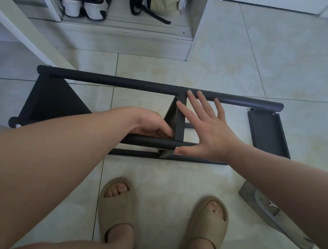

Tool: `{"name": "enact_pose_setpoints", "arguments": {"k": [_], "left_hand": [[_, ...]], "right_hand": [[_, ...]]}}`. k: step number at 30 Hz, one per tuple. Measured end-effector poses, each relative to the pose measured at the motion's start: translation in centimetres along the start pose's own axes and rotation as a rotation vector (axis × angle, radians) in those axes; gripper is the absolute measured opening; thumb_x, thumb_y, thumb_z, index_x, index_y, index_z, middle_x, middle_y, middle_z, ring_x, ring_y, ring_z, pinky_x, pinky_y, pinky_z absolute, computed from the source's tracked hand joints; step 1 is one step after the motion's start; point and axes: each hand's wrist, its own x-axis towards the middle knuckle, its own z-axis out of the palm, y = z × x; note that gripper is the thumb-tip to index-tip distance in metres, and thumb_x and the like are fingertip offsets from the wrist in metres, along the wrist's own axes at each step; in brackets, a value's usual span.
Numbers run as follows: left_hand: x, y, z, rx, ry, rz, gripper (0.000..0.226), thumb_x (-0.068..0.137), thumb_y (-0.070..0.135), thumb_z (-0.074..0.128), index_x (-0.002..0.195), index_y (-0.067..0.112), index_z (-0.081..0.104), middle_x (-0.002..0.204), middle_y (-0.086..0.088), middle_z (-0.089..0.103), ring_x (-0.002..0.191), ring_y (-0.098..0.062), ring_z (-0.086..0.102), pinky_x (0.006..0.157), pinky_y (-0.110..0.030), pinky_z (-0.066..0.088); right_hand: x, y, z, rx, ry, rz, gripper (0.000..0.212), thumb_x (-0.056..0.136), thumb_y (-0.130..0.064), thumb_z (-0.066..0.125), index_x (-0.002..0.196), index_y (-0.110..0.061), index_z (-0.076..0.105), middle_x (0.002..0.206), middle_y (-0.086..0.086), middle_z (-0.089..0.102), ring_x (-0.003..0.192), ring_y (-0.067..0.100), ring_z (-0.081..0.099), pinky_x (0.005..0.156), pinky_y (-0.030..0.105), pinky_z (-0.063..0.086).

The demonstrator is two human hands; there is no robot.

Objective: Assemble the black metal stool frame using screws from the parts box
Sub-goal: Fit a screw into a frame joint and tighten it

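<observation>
The black metal stool frame (123, 81) lies on its side on the tiled floor, its long tubes running left to right. My left hand (152, 125) reaches in from the left, its fingers curled around the near tube beside the middle cross bracket (180, 121). My right hand (206, 126) is spread flat with straight fingers; its fingertips touch the far tube and its thumb rests by the near tube. A loose black metal panel (268, 132) lies flat on the floor at the frame's right end. No screws or parts box can be seen.
My two feet in beige slippers (118, 209) stand just in front of the frame. A clear bag with a silver metal part (268, 208) lies at the right. A white table leg (31, 34) slants at the upper left; shoes (84, 4) sit on a low shelf behind.
</observation>
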Motion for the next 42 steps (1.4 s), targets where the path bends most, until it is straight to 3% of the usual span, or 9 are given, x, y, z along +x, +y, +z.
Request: {"name": "enact_pose_setpoints", "arguments": {"k": [8, 14, 17, 23, 30, 33, 36, 38, 42], "left_hand": [[0.04, 0.07, -0.04, 0.010, 0.006, 0.001, 0.016, 0.076, 0.022, 0.071, 0.084, 0.015, 0.082, 0.097, -0.007, 0.078, 0.089, -0.019, 0.073, 0.087, -0.031, 0.056], [0.10, 0.17, 0.23, 0.070, 0.050, 0.015, 0.020, 0.069, 0.027, 0.074, 0.083, 0.015, 0.082, 0.101, -0.011, 0.077, 0.097, -0.025, 0.071, 0.099, -0.037, 0.052], [0.01, 0.20, 0.11, 0.064, 0.030, 0.003, 0.018, 0.074, 0.024, 0.072, 0.086, 0.014, 0.082, 0.100, -0.009, 0.077, 0.095, -0.024, 0.070, 0.096, -0.037, 0.053], [0.02, 0.29, 0.15, 0.078, 0.012, -0.051, 0.017, 0.093, 0.017, 0.058, 0.095, 0.013, 0.074, 0.083, -0.002, 0.072, 0.073, -0.015, 0.064, 0.071, -0.030, 0.048], [-0.29, 0.36, 0.19, 0.059, -0.010, -0.023, 0.023, 0.093, 0.013, 0.055, 0.090, 0.013, 0.078, 0.095, -0.007, 0.073, 0.096, -0.026, 0.062, 0.098, -0.040, 0.044], [-0.23, 0.33, 0.17, 0.039, -0.014, -0.042, 0.020, 0.094, 0.016, 0.056, 0.101, 0.010, 0.075, 0.096, -0.007, 0.072, 0.087, -0.022, 0.064, 0.086, -0.034, 0.049], [0.07, 0.43, 0.26, 0.120, 0.052, -0.036, 0.022, 0.092, 0.021, 0.062, 0.078, 0.017, 0.078, 0.080, -0.003, 0.072, 0.070, -0.017, 0.064, 0.071, -0.029, 0.050], [0.16, 0.44, 0.23, 0.171, 0.082, -0.023, 0.029, 0.092, 0.021, 0.063, 0.067, 0.019, 0.078, 0.074, -0.002, 0.071, 0.067, -0.016, 0.065, 0.070, -0.029, 0.050], [-0.19, 0.18, 0.02, 0.093, -0.015, -0.015, 0.027, 0.095, 0.016, 0.058, 0.080, 0.017, 0.081, 0.086, -0.003, 0.075, 0.079, -0.017, 0.068, 0.083, -0.032, 0.052]], "right_hand": [[0.07, 0.05, 0.06, 0.003, -0.001, 0.000, 0.115, 0.069, -0.094, 0.032, 0.162, -0.035, -0.001, 0.168, -0.001, -0.019, 0.154, 0.021, -0.022, 0.122, 0.057, -0.011], [0.11, 0.12, 0.13, 0.009, 0.009, -0.003, 0.115, 0.069, -0.094, 0.032, 0.161, -0.035, -0.001, 0.169, -0.001, -0.018, 0.154, 0.021, -0.021, 0.122, 0.057, -0.011], [0.12, 0.14, 0.14, 0.011, 0.012, -0.004, 0.114, 0.069, -0.094, 0.032, 0.162, -0.035, 0.000, 0.169, -0.001, -0.017, 0.154, 0.021, -0.021, 0.122, 0.057, -0.011], [0.09, 0.12, 0.12, 0.007, 0.006, -0.001, 0.114, 0.069, -0.094, 0.032, 0.161, -0.035, -0.001, 0.169, -0.002, -0.018, 0.154, 0.020, -0.022, 0.122, 0.056, -0.011], [0.10, 0.07, -0.04, 0.009, -0.003, 0.004, 0.114, 0.069, -0.094, 0.031, 0.161, -0.036, -0.002, 0.168, -0.002, -0.019, 0.154, 0.020, -0.023, 0.122, 0.056, -0.012], [0.10, 0.05, -0.05, 0.008, -0.003, 0.003, 0.114, 0.069, -0.094, 0.032, 0.161, -0.036, -0.002, 0.168, -0.002, -0.019, 0.154, 0.020, -0.023, 0.122, 0.057, -0.011], [0.12, 0.05, -0.01, 0.011, -0.002, 0.003, 0.114, 0.069, -0.093, 0.033, 0.161, -0.037, -0.002, 0.168, -0.002, -0.019, 0.154, 0.020, -0.022, 0.122, 0.057, -0.012], [0.13, 0.06, 0.05, 0.012, -0.003, 0.002, 0.113, 0.069, -0.094, 0.033, 0.160, -0.037, -0.003, 0.168, -0.003, -0.019, 0.153, 0.020, -0.023, 0.122, 0.056, -0.012], [0.19, 0.13, 0.14, 0.015, -0.002, -0.001, 0.113, 0.069, -0.094, 0.033, 0.160, -0.038, -0.005, 0.168, -0.003, -0.020, 0.153, 0.019, -0.024, 0.122, 0.056, -0.013]]}}
